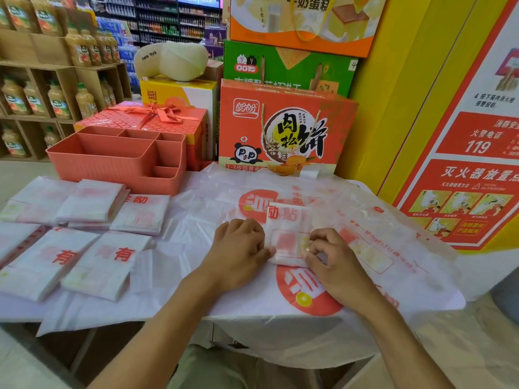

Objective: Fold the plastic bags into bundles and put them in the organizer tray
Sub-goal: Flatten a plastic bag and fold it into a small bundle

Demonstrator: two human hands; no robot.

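Note:
A white plastic bag with red print, folded into a narrow strip (288,230), lies on the table's middle right, on top of unfolded bags (373,220). My left hand (241,248) rests at the strip's left edge with curled fingers, its thumb touching it. My right hand (332,255) pinches the strip's near right corner with curled fingers. Several folded bundles (92,202) lie in rows at the left. The coral organizer tray (112,167), with several compartments, stands behind them and holds nothing that I can see.
Snack cartons (283,127) and a red gift box (146,117) stand along the table's back edge. A yellow wall with a red poster (471,169) closes the right side. Shelves of juice bottles (56,102) fill the left background. The near table edge runs just before my forearms.

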